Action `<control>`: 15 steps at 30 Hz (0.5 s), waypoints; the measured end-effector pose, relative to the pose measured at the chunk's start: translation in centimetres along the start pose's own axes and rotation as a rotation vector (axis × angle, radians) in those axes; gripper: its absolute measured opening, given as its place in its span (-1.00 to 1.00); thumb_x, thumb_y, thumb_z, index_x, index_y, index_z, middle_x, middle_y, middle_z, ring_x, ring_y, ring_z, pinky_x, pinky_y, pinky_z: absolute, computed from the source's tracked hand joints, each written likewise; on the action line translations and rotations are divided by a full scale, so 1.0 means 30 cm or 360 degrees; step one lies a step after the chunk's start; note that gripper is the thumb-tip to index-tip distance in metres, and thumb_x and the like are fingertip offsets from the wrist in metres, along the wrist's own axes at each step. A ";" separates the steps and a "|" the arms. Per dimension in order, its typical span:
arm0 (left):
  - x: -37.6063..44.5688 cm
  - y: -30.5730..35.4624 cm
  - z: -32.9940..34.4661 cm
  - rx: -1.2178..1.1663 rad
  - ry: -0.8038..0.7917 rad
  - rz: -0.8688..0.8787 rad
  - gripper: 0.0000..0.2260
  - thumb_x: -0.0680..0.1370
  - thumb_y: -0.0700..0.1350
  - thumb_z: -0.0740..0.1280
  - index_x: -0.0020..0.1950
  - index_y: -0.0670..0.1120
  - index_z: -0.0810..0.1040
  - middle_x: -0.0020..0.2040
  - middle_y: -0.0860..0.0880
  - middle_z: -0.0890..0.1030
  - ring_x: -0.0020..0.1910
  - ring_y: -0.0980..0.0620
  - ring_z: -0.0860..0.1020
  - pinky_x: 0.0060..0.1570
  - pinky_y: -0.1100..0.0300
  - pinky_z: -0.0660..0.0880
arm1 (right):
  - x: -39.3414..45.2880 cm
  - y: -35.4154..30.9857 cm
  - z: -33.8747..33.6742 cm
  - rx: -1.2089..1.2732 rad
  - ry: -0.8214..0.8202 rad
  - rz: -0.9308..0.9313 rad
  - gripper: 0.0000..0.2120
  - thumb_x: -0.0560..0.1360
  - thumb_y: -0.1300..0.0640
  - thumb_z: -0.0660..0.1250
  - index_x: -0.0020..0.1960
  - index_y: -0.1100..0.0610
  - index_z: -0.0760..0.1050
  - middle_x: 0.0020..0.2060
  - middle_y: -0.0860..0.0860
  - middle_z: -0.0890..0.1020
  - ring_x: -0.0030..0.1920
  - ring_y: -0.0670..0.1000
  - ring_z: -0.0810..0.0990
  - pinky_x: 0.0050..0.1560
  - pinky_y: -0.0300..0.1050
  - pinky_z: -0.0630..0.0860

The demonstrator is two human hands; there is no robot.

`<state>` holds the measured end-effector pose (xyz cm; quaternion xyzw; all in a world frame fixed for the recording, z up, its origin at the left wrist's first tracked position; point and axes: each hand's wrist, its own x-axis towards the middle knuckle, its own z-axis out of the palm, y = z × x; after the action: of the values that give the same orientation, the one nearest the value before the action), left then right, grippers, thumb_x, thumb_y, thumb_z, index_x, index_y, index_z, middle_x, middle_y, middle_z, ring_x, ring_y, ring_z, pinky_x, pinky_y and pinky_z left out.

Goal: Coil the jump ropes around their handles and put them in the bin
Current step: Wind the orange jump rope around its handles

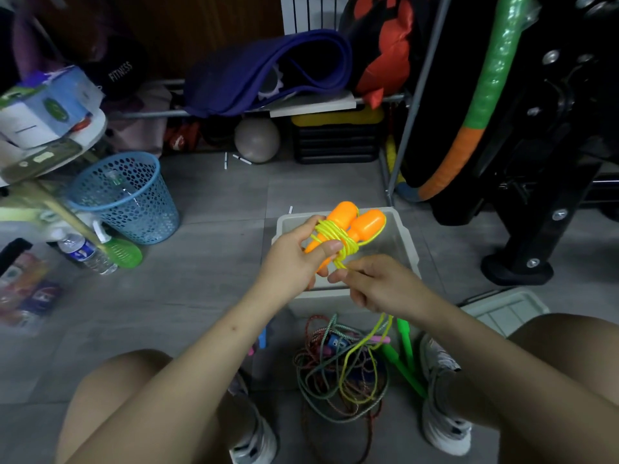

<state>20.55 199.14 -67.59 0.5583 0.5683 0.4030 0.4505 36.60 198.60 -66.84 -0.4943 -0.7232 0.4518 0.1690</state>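
My left hand [296, 254] grips two orange jump rope handles [355, 224] held side by side above the grey bin [407, 242]. A yellow-green rope [336, 237] is wound several turns around their middle. Just below the handles, my right hand [375, 283] pinches the same rope; its loose length [365, 343] hangs down to the floor. Between my feet lies a tangled pile of other ropes [335, 373], with green handles [407, 360] at its right side and blue and pink handles partly buried.
A blue mesh wastebasket [124, 195] stands on the floor to the left, with bottles beside it. A grey lid [505, 308] lies right of the bin. Black exercise equipment [536, 162] and a shelf with a purple mat [268, 72] crowd the back and right.
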 end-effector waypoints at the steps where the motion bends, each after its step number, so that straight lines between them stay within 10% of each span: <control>1: 0.008 -0.009 -0.005 0.0096 -0.0014 0.0018 -0.67 0.53 -0.07 0.38 0.28 0.08 0.45 -0.27 -0.09 0.61 -0.42 0.04 0.54 -0.56 0.21 0.40 | -0.005 -0.004 -0.013 -0.0116 -0.0004 -0.0060 -0.70 0.57 0.08 0.23 -0.11 0.28 0.60 -0.49 -0.03 0.52 -0.47 -0.15 0.47 -0.37 -0.27 0.35; 8: 0.009 -0.061 -0.017 0.0737 -0.0502 0.0099 -0.46 0.39 0.26 0.19 0.38 0.28 0.28 -0.14 -0.05 0.64 -0.21 0.01 0.61 0.00 0.04 0.55 | -0.041 -0.014 -0.093 -0.0815 0.0262 -0.0524 -0.70 0.50 -0.17 0.22 -0.12 0.04 0.56 -0.49 -0.13 0.37 -0.34 -0.02 0.42 -0.37 -0.19 0.21; 15: -0.032 0.004 -0.004 0.0532 -0.0848 0.0104 -0.74 0.63 0.08 0.10 0.33 0.23 0.31 -0.25 -0.07 0.56 -0.36 0.20 0.49 -0.30 0.26 0.40 | 0.005 0.027 -0.112 -0.0473 0.0546 -0.0535 -0.60 0.44 -0.24 0.12 -0.17 0.02 0.58 -0.37 -0.15 0.52 -0.25 -0.06 0.53 -0.25 -0.10 0.41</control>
<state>20.44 198.20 -67.37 0.7285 0.4704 0.1579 0.4723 39.32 200.46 -65.73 -0.4560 -0.8142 0.2162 0.2872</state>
